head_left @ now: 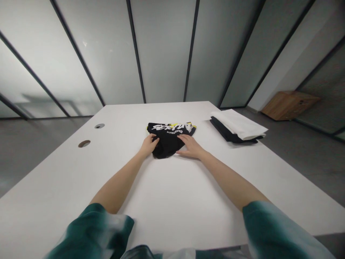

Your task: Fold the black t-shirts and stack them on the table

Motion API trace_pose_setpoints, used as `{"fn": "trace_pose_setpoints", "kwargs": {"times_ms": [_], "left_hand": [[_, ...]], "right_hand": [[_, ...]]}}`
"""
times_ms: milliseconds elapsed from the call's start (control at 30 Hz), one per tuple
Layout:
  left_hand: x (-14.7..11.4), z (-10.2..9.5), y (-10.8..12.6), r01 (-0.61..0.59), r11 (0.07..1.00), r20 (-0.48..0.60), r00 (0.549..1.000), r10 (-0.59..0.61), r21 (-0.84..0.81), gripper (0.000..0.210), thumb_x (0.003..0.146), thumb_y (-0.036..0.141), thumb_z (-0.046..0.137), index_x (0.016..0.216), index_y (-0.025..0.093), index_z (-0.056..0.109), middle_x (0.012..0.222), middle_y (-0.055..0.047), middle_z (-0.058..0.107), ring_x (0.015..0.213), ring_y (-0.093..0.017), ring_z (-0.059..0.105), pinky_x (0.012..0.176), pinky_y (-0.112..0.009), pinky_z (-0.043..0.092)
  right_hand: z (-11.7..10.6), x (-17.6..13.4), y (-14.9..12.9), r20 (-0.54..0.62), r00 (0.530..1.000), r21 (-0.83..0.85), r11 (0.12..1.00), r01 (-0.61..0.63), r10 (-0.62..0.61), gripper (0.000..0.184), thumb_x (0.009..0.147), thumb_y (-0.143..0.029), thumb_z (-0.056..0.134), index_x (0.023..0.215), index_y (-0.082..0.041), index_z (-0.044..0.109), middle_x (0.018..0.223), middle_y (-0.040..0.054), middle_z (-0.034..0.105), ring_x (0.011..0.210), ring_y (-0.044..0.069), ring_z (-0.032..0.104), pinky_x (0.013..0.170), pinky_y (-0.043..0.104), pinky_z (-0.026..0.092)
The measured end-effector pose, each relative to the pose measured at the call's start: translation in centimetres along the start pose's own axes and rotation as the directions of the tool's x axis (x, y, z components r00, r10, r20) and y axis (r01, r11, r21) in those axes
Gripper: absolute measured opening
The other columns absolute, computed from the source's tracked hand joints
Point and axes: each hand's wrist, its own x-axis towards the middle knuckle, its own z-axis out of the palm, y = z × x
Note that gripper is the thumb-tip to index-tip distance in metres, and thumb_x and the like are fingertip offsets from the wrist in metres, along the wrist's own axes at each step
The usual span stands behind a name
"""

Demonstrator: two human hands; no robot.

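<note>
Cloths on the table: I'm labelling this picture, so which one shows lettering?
The printed black cloth touched by left hand and right hand; the stacked white cloth and lower black cloth show none.

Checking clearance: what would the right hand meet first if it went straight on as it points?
The black printed cloth, which the right hand seems to be touching; exact contact is unclear.

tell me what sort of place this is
Probably an office or meeting room. Frosted glass panels in dark frames stand behind a large white table with round holes, perhaps for cables, and a low wooden cabinet is at the right.
</note>
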Motion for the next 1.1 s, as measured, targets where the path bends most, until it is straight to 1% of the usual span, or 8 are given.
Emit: {"fn": "trace_pose_setpoints", "kwargs": {"times_ms": [167,367,567,800,900,967,1033,1100], "left_hand": [[-1.3,1.8,1.5,-0.002,0.954,0.213,0.974,0.07,-0.301,0.038,0.081,0.031,0.066,0.115,0.019,0.055,0.085,-0.002,0.068,0.072,-0.016,0.067,0.074,-0.033,0.054],[-2.6,2.0,1.5,-0.259,0.964,0.201,0.943,0.266,-0.061,0.072,0.078,0.033,0.069,0.143,0.018,0.043,0.129,-0.015,0.062,0.119,-0.028,0.059,0.102,-0.043,0.045],[-2.8,1.2,1.4,-0.476,0.803,0.294,0.874,0.386,0.359,0.055,0.079,0.039,0.07,0.127,0.017,0.056,0.123,-0.013,0.06,0.118,-0.03,0.056,0.105,-0.044,0.043],[-2.2,0.9,2.4,-0.544,0.505,0.426,0.839,0.337,0.67,0.017,0.079,0.019,0.054,0.09,0.019,0.067,0.092,-0.01,0.068,0.095,-0.027,0.061,0.088,-0.041,0.047],[-0.6,-1.7,2.6,-0.308,0.574,0.176,0.945,0.274,0.759,0.014,0.078,0.022,0.053,0.082,0.019,0.065,0.083,-0.009,0.068,0.089,-0.027,0.063,0.085,-0.04,0.046],[0.6,-4.3,2.2,-0.015,0.686,-0.164,0.967,0.194,0.727,0.018,0.082,0.022,0.046,0.08,0.02,0.064,0.082,-0.009,0.068,0.088,-0.027,0.064,0.083,-0.039,0.046],[1.5,-7.1,1.3,0.254,0.8,-0.509,0.857,0.074,0.544,0.024,0.087,0.021,0.038,0.086,0.019,0.063,0.087,-0.009,0.068,0.093,-0.027,0.064,0.084,-0.039,0.046],[1.8,-9.7,0.1,0.428,0.855,-0.745,0.663,-0.076,0.293,0.03,0.09,0.018,0.031,0.099,0.017,0.06,0.103,-0.013,0.067,0.104,-0.028,0.062,0.091,-0.042,0.045]], "right_hand": [[0.4,0.4,-3.8,0.13,0.983,0.037,0.991,0.128,-0.132,0.064,0.079,-0.051,0.072,0.132,-0.017,0.061,0.129,0.0183,0.061,0.116,0.034,0.058,0.1,0.05,0.046],[0.7,1.0,-3.4,0.058,0.995,0.353,0.931,-0.096,0.08,0.03,0.093,-0.036,0.049,0.091,-0.017,0.071,0.095,0.0092,0.069,0.087,0.022,0.063,0.083,0.037,0.05],[-0.1,1.3,-1.5,0.143,0.805,0.826,0.379,-0.418,0.575,0.038,0.084,-0.054,0.062,0.066,-0.02,0.056,0.046,-0.0054,0.044,0.04,0.011,0.038,0.038,0.024,0.029],[-2.2,2.6,1.3,0.17,0.609,0.983,-0.086,-0.164,0.775,0.026,0.085,-0.044,0.068,0.076,-0.023,0.055,0.053,-0.0046,0.054,0.04,0.01,0.046,0.033,0.02,0.037],[-3.9,2.2,4.4,0.096,0.475,0.994,-0.108,-0.003,0.875,0.019,0.089,-0.041,0.061,0.081,-0.024,0.056,0.06,-0.0036,0.058,0.047,0.011,0.055,0.04,0.02,0.048],[-4.8,1.3,6.6,0.028,0.415,0.993,-0.072,0.09,0.909,0.018,0.091,-0.04,0.053,0.084,-0.024,0.057,0.072,-0.0005,0.063,0.061,0.013,0.065,0.055,0.022,0.056],[-5.2,0.1,8.6,-0.064,0.42,0.994,0.02,0.108,0.905,0.025,0.092,-0.045,0.046,0.094,-0.024,0.061,0.096,0.0053,0.068,0.088,0.016,0.071,0.074,0.028,0.059],[-5.1,-1.1,10.0,-0.127,0.45,0.992,0.118,0.048,0.884,0.04,0.091,-0.053,0.039,0.11,-0.027,0.062,0.123,0.0101,0.063,0.114,0.021,0.065,0.089,0.037,0.056]]}}
